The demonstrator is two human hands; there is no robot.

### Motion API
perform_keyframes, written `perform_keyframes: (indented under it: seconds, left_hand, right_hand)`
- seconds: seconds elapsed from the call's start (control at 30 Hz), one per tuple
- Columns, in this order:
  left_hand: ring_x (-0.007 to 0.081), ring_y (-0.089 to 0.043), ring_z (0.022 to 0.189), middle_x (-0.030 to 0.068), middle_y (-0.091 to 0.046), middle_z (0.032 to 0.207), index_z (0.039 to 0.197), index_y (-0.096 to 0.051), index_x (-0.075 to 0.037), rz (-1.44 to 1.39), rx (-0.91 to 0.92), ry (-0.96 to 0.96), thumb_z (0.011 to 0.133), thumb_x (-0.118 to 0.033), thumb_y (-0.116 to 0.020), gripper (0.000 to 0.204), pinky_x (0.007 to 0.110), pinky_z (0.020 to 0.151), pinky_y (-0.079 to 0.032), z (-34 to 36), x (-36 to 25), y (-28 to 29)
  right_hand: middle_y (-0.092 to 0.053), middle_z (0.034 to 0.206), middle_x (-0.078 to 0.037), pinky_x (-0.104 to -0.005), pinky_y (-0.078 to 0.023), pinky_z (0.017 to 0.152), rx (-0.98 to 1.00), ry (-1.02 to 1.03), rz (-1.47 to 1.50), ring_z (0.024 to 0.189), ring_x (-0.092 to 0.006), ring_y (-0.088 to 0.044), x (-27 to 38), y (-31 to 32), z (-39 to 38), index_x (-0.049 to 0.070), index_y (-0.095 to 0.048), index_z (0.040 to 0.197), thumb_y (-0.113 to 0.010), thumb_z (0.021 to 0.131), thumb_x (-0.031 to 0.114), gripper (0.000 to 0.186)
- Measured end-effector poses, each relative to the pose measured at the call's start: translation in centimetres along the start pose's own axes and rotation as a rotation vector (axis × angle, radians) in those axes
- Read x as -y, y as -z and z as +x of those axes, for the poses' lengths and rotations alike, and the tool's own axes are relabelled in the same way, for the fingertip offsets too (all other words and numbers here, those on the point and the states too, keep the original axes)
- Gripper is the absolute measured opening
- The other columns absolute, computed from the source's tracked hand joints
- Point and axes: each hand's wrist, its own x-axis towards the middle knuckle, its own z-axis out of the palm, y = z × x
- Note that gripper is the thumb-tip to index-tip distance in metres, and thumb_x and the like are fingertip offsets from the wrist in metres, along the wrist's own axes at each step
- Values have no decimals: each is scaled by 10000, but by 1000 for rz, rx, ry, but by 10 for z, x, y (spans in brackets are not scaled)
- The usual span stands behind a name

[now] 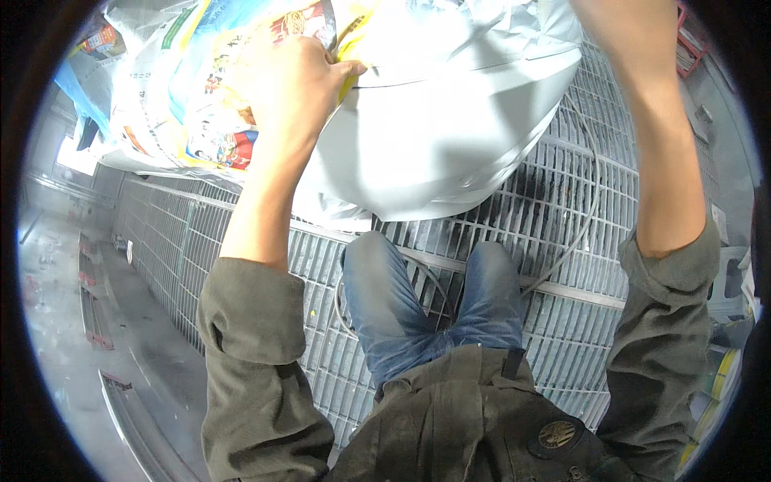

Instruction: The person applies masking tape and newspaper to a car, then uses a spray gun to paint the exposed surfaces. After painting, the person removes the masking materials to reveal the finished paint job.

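A large white plastic bag fills the upper middle, puffed out and creased, its lower edge hanging above the grating. Beside it on the left is a bag with colourful printing, blue and yellow with pictures. My left hand is closed, its thumb and fingers pinching the yellow-edged plastic where the printed and white parts meet. Whether these are one bag or two, I cannot tell. At the top right my right hand is blurred and overexposed beside the white bag. Its fingers lie beyond the upper edge of the view.
Metal grating forms the floor under my knees, and a thin grey cable curves across it. A red crate stands at the upper right. Yellow-banded round containers sit at the lower right. On the left lies a long metal rail.
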Motion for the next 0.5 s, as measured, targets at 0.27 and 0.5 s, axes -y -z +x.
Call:
perform_keyframes:
  seconds: [0.27,0.5]
  left_hand:
    - [321,-680,619,174,-672,644,731,-746,-21,-149,21,-39,678,-453,-843,446,426,615,-536,42,-19,3]
    - [174,-634,492,130,-656,579,742,-756,-13,-107,-49,-79,715,-523,-832,517,316,502,-497,53,-19,21]
  right_hand:
    - [-661,659,-38,-220,-430,538,-62,-324,215,597,-60,-576,-6,5,-38,-54,-710,859,-645,908,67,146]
    - [-721,859,-46,-206,-481,679,9,-345,125,746,-67,-620,1,8,-54,-12,-738,1001,-644,952,116,166]
